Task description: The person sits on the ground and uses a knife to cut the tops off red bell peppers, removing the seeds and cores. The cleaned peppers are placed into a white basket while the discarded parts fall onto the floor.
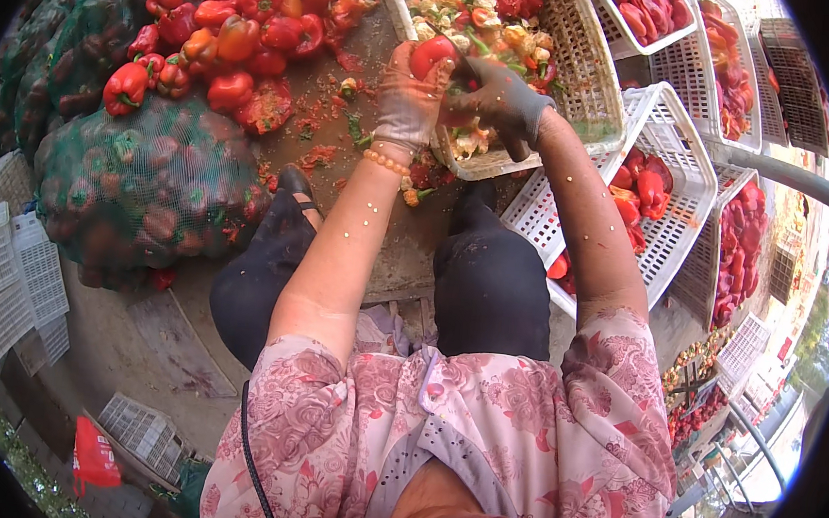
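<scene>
My left hand (406, 101), in a pale, stained glove, grips a red bell pepper (430, 56). Against the pepper's right side is the dark thin blade of a knife (455, 45). My right hand (505, 104), in a grey glove, is closed around the knife's handle, which the fingers mostly hide. Both hands are over the near left corner of a white plastic crate (581, 46) of pepper cores, stems and scraps. To the left, whole red peppers (234, 39) lie heaped on a brown surface (346, 16). Seeds stick to both forearms.
A green mesh sack of peppers (150, 180) sits at my left, with more sacks (96, 29) behind. At my right, a white crate (683, 185) holds red pepper pieces. Further crates of peppers (740, 248) stand beyond it, near a metal pipe (786, 175). Stacked crates (4, 270) lie far left.
</scene>
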The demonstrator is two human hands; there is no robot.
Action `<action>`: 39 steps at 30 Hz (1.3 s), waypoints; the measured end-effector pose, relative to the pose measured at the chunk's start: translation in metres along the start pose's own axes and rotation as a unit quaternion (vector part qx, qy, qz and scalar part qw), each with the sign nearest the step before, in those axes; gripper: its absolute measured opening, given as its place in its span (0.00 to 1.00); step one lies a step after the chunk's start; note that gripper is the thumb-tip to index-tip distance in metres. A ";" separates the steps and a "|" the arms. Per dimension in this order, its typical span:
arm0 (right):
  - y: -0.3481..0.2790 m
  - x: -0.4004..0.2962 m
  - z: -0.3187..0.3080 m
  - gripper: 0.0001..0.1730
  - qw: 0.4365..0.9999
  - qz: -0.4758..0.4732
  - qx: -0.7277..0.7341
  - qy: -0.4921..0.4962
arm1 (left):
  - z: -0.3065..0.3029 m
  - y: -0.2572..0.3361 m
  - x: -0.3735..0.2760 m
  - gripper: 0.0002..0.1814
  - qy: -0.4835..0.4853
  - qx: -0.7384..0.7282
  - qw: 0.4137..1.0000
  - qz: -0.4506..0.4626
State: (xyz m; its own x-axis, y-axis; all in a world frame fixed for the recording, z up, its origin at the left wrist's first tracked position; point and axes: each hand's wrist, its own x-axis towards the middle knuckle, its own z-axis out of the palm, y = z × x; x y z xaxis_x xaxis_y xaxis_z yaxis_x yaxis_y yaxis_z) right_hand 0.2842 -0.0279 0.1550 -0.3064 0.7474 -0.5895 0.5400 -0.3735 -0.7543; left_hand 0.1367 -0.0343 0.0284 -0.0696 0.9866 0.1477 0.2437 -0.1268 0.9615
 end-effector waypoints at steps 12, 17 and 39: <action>0.037 -0.001 0.020 0.25 0.980 -0.149 0.045 0.121 | 0.006 -0.015 -0.002 0.26 0.040 -0.053 0.995 0.068; 0.051 -0.012 0.002 0.17 0.904 -0.107 0.414 0.016 | -0.003 -0.008 0.000 0.27 0.001 -0.044 0.997 0.057; 0.081 0.024 -0.012 0.30 0.991 -0.046 0.101 0.071 | -0.043 -0.030 -0.002 0.28 -0.039 -0.350 0.920 -0.170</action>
State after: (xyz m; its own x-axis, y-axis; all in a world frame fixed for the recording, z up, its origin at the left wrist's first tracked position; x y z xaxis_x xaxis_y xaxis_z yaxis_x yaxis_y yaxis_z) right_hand 0.3297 -0.0336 0.0830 -0.2266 0.8476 -0.4798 0.3430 -0.3916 -0.8538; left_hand 0.0884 -0.0366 0.0097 0.0503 0.9822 -0.1809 -0.4647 0.1833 0.8663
